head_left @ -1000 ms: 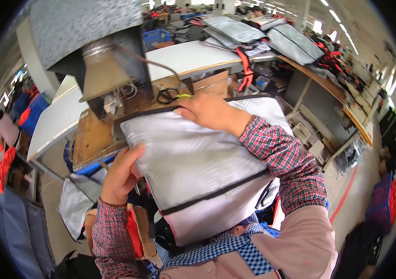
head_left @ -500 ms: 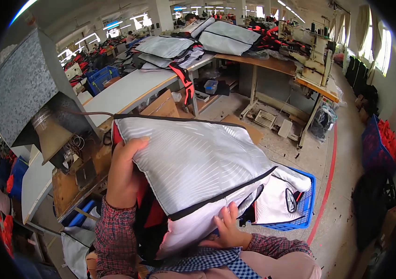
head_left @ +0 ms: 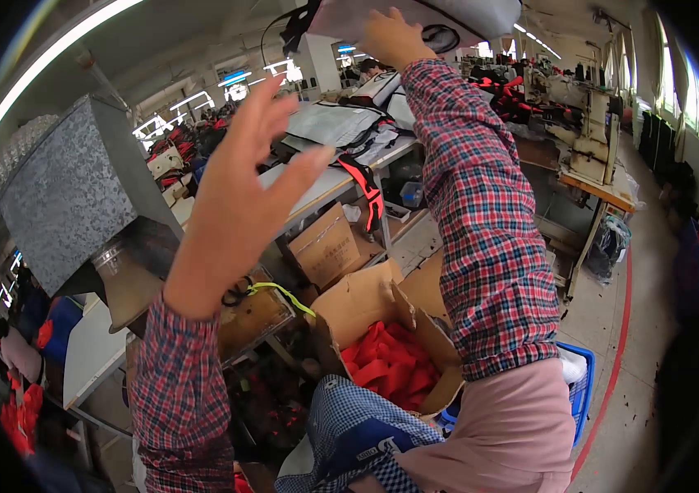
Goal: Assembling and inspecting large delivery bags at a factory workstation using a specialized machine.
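Note:
My right hand (head_left: 397, 39) is stretched far forward at the top of the view, gripping a silver-grey fabric bag piece (head_left: 473, 15) with black trim. A black strap hangs off its left end, and its upper part is cut off by the picture's edge. Raised to the left, my left hand (head_left: 230, 189) is empty, its fingers apart. Beyond it, a pile of similar grey bag pieces (head_left: 321, 123) lies on the long table. A black-and-red strap (head_left: 363, 185) hangs over that table's edge.
An open cardboard box (head_left: 358, 304) with red fabric pieces (head_left: 390, 361) stands close in front of me. At left is a metal duct hood (head_left: 66, 193) near a lamp-like shade (head_left: 119, 271). A sewing machine (head_left: 600, 140) stands far right; a blue basket (head_left: 584, 394) is near right.
The grey bag piece has gone from in front of my body up and forward with my right hand. My left hand has let go of it and risen. The box of red fabric is now uncovered.

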### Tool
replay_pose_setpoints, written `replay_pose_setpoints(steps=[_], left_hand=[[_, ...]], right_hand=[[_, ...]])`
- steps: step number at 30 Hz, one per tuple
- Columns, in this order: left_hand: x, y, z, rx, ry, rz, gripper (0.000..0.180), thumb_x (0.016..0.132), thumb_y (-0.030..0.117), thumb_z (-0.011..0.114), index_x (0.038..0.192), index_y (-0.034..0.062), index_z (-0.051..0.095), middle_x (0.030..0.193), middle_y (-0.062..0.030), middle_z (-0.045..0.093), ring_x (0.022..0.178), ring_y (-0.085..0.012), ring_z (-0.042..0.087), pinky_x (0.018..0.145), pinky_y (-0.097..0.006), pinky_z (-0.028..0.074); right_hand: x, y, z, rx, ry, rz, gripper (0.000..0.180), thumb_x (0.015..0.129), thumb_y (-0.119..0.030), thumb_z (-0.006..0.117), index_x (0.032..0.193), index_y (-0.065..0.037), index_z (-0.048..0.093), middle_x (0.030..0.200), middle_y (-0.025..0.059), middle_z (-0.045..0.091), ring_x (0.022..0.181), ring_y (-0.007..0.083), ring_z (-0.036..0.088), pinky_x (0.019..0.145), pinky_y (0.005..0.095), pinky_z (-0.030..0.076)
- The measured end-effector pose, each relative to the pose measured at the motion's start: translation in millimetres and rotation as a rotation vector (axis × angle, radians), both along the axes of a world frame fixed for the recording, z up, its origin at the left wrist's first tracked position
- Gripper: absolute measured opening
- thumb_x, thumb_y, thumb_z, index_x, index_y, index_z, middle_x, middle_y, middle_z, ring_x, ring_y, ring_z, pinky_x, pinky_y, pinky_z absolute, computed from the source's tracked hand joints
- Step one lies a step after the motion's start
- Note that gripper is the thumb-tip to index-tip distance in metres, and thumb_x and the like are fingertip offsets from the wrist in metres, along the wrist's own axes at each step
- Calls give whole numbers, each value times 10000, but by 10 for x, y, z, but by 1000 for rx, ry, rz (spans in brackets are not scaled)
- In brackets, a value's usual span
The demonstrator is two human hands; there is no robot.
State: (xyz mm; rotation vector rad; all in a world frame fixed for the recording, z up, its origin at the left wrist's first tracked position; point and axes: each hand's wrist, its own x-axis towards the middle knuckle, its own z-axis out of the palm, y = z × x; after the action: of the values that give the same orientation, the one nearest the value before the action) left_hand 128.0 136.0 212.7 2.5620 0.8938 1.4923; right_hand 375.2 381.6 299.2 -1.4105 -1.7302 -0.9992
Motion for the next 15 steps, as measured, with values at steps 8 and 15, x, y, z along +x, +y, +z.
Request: replay_pose_setpoints(steps=[8, 15], left_hand=[[-2595, -1211, -4768, -917, 368, 558, 319, 806, 306, 679, 912, 20, 591, 800, -163, 632, 780, -368, 627, 679, -428, 483], [-2781, -2302, -5910, -1186, 255, 864, 328, 833, 261, 661, 991, -25, 635, 903, -236, 662, 867, -381, 652, 750, -407, 514]], right_hand=[[-1468, -741, -3392, -341, -254, 705, 215, 870, -279, 595, 955, -94, 666, 1070, 82, 627, 1171, 311, 527, 1034, 552, 341], [-1441, -1795, -5033, -810, 167, 977, 169, 869, -194, 588, 906, -44, 656, 957, 92, 653, 1060, 304, 565, 948, 423, 438]])
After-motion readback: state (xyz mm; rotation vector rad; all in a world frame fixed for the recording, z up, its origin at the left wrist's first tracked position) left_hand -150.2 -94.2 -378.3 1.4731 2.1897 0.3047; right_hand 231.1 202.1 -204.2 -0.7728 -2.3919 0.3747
